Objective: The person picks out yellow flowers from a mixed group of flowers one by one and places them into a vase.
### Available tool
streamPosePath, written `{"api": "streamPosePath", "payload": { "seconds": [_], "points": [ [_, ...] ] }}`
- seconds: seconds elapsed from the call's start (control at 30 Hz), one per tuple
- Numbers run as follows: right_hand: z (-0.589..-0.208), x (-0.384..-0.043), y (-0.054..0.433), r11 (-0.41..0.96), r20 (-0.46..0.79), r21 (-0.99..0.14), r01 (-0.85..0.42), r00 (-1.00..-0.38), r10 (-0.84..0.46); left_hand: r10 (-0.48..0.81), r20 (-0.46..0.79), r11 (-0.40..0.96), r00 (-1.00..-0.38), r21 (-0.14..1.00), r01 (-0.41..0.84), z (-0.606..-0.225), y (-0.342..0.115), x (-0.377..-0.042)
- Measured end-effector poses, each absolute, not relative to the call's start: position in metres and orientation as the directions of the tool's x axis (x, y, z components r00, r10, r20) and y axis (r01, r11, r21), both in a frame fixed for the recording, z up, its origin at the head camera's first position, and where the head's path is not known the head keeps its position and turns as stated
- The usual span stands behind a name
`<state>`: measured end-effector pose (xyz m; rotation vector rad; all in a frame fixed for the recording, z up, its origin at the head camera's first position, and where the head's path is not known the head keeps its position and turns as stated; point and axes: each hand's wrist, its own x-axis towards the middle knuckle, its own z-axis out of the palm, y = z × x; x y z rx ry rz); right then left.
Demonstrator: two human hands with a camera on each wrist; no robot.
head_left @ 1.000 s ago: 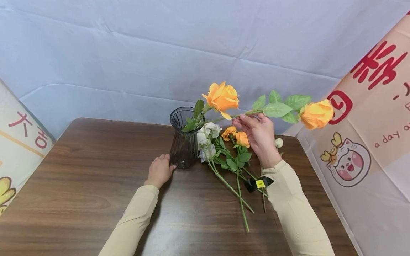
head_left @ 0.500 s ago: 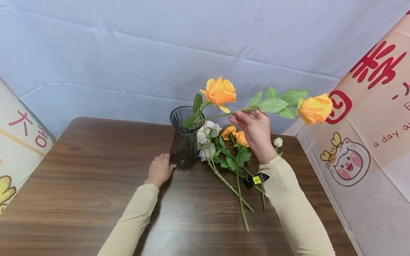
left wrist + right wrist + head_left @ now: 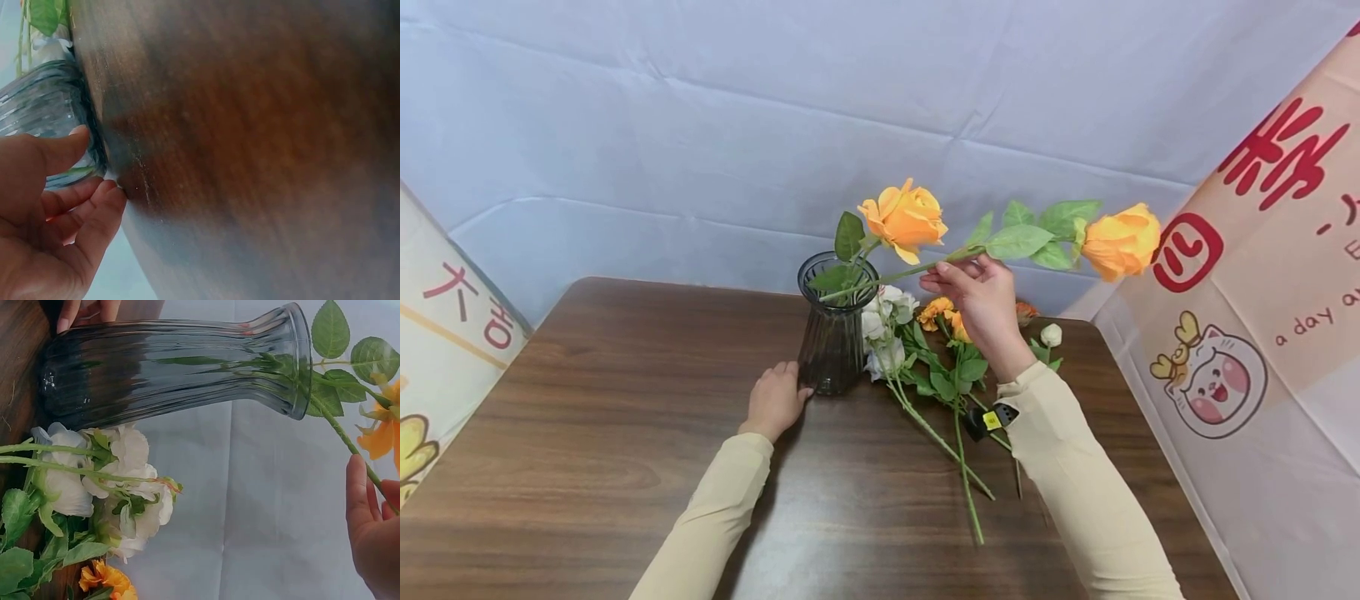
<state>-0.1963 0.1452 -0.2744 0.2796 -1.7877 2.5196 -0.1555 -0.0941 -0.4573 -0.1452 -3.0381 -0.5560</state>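
Note:
My left hand [image 3: 775, 400] holds the base of a dark ribbed glass vase [image 3: 831, 350], the thumb and fingers on either side of its lower corner. The left wrist view also shows this hand [image 3: 62, 200] at the vase base. My right hand [image 3: 981, 304] pinches the green stem of an orange rose [image 3: 1120, 242] that lies nearly level, its bloom to the right. Its lower stem [image 3: 334, 425] passes into the vase's mouth. Another orange rose [image 3: 904, 218] stands in the vase, leaning right, with a leaf above the rim.
White flowers [image 3: 887, 321] lie right of the vase on the wooden table [image 3: 587, 433]. Beside them are orange flowers [image 3: 936, 312] with leaves and long stems [image 3: 966, 483] reaching forward. A white bud [image 3: 1051, 335] lies farther right. A pale cloth [image 3: 700, 150] hangs behind the table.
My right hand has moved left with the rose, and its stem end has come into the vase's mouth. The rose in the vase has shifted left. My left hand stays at the base.

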Motion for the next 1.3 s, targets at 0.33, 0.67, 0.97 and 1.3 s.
{"api": "streamPosePath", "payload": {
  "seconds": [0.33,0.67,0.97,1.3],
  "points": [
    [-0.275,-0.2,0.14,-0.271,0.181,-0.95,-0.155,-0.981,-0.071,0.077,0.054,0.926,-0.996,0.365,0.091,-0.457,-0.094,-0.155],
    [-0.274,-0.201,0.138,-0.253,0.154,-0.959,-0.129,-0.985,-0.08,0.076,0.069,0.924,-0.995,0.369,0.096,-0.458,-0.095,-0.155],
    [-0.274,-0.202,0.132,-0.265,0.157,-0.955,-0.133,-0.985,-0.073,0.081,0.074,0.926,-0.994,0.363,0.103,-0.458,-0.094,-0.155],
    [-0.272,-0.204,0.129,-0.255,0.15,-0.96,-0.117,-0.982,-0.112,0.079,0.069,0.925,-0.994,0.367,0.099,-0.457,-0.094,-0.155]
  ]
}}
